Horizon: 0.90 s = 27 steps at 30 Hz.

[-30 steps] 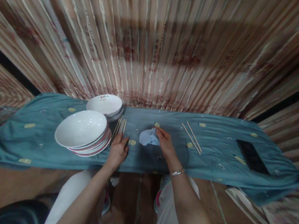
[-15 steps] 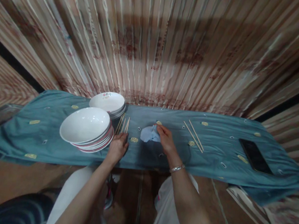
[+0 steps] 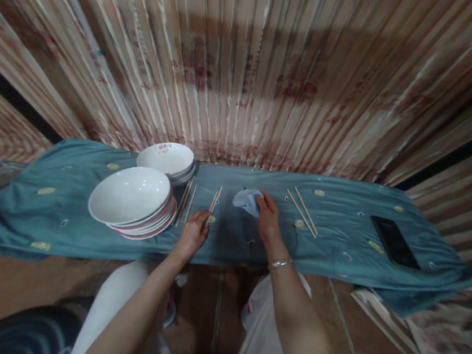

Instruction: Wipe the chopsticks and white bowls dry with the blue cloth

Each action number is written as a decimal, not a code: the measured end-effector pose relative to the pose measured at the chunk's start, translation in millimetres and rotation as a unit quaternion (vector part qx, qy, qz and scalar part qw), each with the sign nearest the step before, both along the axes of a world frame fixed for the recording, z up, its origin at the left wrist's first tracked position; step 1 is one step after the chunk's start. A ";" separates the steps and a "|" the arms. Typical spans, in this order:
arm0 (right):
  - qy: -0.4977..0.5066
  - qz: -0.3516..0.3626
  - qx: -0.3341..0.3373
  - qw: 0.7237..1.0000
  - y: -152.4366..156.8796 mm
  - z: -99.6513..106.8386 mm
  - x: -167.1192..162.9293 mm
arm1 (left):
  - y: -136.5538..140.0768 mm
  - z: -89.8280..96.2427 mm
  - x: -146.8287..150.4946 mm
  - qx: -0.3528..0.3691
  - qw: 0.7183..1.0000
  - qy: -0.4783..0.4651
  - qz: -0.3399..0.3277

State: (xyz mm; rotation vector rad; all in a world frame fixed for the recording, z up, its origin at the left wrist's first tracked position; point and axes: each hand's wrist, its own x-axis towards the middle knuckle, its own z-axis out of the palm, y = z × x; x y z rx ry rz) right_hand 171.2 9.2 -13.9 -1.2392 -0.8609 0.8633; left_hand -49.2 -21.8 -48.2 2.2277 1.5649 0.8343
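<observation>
My left hand [image 3: 194, 233] is closed on a pair of wooden chopsticks [image 3: 215, 199], whose far ends point away from me over the cloth-covered table. In my right hand [image 3: 268, 217] a crumpled pale blue cloth [image 3: 247, 200] is pinched, held just right of those chopsticks. Several more chopsticks [image 3: 184, 200] lie to the left of my left hand, beside the bowls. On the right, apart from my right hand, two chopsticks [image 3: 302, 212] lie side by side at a slant.
A stack of white bowls [image 3: 130, 196] with red rims stands on the left. Behind it is a smaller stack of bowls [image 3: 165, 157]. A black phone [image 3: 394, 241] lies on the right of the teal tablecloth [image 3: 333, 256]. A pleated curtain [image 3: 246, 87] hangs behind.
My left hand has moved right with a pair of chopsticks, away from the others by the bowls. My right hand has shifted slightly right and the blue cloth has lifted and bunched.
</observation>
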 end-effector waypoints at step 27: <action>-0.526 0.104 -0.125 0.835 -16.5 7.0 -7.2 | 8.2 21.9 5.8 -0.155 0.968 -0.177 0.091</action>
